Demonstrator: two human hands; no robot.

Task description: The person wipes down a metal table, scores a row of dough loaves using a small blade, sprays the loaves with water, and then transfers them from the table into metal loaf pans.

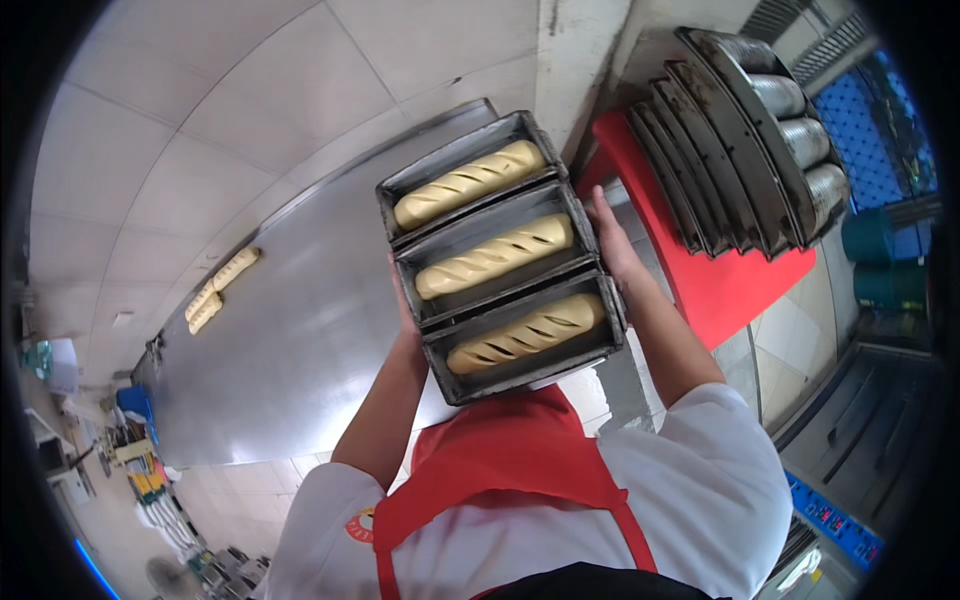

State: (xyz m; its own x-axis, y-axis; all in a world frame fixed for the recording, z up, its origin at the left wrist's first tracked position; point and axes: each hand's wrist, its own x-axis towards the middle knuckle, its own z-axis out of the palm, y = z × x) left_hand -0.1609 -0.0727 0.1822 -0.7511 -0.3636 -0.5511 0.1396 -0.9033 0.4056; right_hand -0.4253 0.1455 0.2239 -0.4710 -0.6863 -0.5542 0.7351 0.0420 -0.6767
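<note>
A dark metal bread pan (470,232) of three joined tins is held up in front of me, tilted. Each tin carries one long, pale, slashed dough loaf: the far loaf (470,185), the middle loaf (497,257) and the near loaf (525,333). My left hand (404,312) grips the pan's left side, its fingers mostly hidden by the metal. On the opposite side, my right hand (612,240) is closed against the pan's end, thumb up along the edge and other fingers out of sight underneath.
A steel worktable (300,270) stretches left beneath the pan. At its far left lie a dough piece (236,268) and a shorter one (205,312). To the right, a red stand (715,290) bears leaning stacked pans (735,150). Dark equipment (870,420) stands at lower right.
</note>
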